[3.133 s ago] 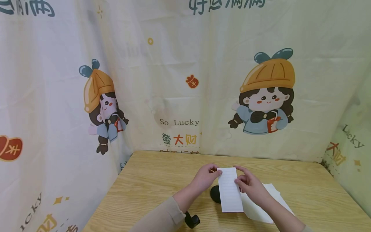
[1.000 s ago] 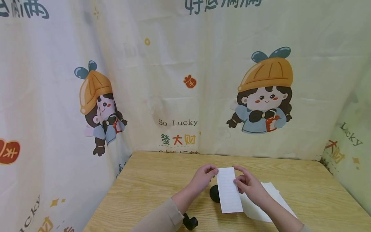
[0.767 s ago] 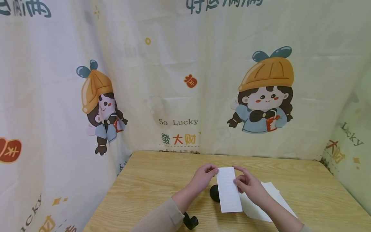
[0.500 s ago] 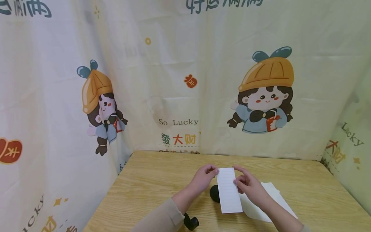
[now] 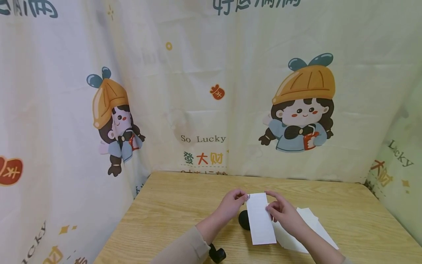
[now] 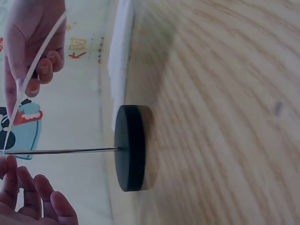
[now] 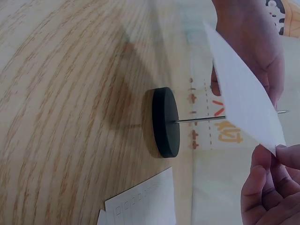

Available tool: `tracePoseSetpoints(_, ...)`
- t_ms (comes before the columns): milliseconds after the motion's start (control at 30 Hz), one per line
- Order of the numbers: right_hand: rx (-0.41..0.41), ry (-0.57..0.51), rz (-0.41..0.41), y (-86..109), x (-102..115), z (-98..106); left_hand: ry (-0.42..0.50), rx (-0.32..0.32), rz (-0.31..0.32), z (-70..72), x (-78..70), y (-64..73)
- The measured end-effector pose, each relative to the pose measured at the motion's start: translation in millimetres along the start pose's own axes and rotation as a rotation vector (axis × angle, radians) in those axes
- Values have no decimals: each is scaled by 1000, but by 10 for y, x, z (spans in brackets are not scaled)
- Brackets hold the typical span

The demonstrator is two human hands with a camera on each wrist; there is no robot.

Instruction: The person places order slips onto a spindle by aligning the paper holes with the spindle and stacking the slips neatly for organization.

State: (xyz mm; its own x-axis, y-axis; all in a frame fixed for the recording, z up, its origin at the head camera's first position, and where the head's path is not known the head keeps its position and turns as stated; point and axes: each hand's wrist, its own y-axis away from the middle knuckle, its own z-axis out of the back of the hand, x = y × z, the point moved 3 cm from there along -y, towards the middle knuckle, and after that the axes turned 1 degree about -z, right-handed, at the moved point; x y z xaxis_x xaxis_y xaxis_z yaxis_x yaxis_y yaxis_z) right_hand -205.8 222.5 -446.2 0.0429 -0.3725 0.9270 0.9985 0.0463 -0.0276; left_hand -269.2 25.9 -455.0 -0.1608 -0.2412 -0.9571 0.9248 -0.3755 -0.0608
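Note:
A white paper slip with faint ruled lines is held above a paper spike, whose round black base stands on the table with a thin metal rod rising from it. My left hand pinches the slip's upper left corner, close to the rod's tip. At the right edge, my right hand pinches the slip between thumb and fingers. The rod's tip shows past the slip in the right wrist view; whether it pierces the paper I cannot tell. In the head view the slip covers part of the base.
Several loose white sheets lie overlapping on the wooden table, partly beneath my right forearm. A black item with a cylindrical end is beside my left sleeve. A printed curtain hangs behind the table.
The slip's top edge has sunk slightly and its lower edge has come a little nearer me. A small dark tip now shows at its upper left corner. Both hands keep their hold.

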Motion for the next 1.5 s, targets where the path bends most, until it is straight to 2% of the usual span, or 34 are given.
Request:
tracePoseSetpoints(233,33,-4,11,14,-50,-6,-14,9,40,-9,41,23)
tracePoseSetpoints(500,40,-50,24,7,-118,-35,-34,-10,-1,-12,29,13)
tracePoseSetpoints(733,62,-81,26,13,-144,-37,-68,0,-7,-3,20,32)
tracePoseSetpoints(967,90,-97,21,6,-156,-42,-143,-19,-11,18,33,33)
tracePoseSetpoints(1133,102,-78,21,19,-189,-48,-193,-15,-17,13,79,3)
tracePoseSetpoints(1500,57,19,-26,49,-208,-40,-202,6,-3,4,73,15)
